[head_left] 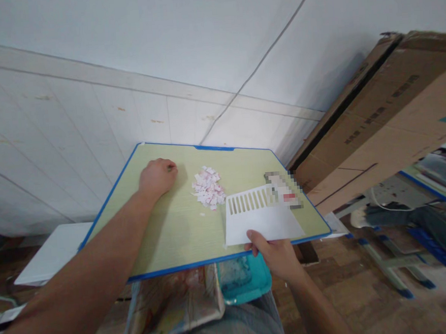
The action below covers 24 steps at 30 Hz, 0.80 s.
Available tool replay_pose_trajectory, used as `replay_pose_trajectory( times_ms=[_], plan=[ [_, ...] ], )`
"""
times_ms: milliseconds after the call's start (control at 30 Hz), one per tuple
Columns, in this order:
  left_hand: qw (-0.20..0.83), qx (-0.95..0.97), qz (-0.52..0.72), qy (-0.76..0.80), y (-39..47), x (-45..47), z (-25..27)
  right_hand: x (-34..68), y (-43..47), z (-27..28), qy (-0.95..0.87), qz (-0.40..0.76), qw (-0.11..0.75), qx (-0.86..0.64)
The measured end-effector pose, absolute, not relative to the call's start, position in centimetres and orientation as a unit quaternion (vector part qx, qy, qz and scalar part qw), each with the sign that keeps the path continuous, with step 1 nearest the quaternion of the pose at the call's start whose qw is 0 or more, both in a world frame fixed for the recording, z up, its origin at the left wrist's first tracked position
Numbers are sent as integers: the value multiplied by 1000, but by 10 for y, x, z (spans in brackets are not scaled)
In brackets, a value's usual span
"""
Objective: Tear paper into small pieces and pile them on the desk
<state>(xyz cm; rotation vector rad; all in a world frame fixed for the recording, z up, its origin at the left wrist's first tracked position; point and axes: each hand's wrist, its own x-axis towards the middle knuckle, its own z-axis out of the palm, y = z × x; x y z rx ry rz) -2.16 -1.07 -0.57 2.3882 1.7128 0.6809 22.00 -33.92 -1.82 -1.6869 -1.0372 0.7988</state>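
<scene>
The left hand [158,175] is curled nearly closed over the left part of the surface [174,236]; a small dark object [169,168] shows at its fingertips, too covered to identify. The right hand [273,252] pinches the near edge of a slotted white sheet [263,225], thumb on top, the other fingers largely hidden. A pixelated patch masks the sheet's far right corner and whatever lies there, except for a bit of red. Between the hands sits a pile of torn paper scraps [208,187], just beside the sheet; any marks on the scraps are too small to read.

The surface is pale yellow-green with blue edging. Under its near edge, a teal tub [247,292] is partly cut off from view. Behind rises a white panelled wall [127,107] crossed by a cable [254,70]; a large cardboard box [380,120] leans at right, beyond which a seated person's leg [403,225] shows above the wood-patterned floor [354,290].
</scene>
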Motion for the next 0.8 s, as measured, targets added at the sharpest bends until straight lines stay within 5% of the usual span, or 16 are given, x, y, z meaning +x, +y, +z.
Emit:
replay_pose_trajectory(
  times_ms=[500, 800],
  plan=[
    [61, 788, 217, 572, -13, -20, -4, 175, -333, -19, -443, 443, 491, -605],
    [66, 790, 214, 570, -16, -19, 1, 189, -294, -26, -359, 289, 595, -658]
  ],
)
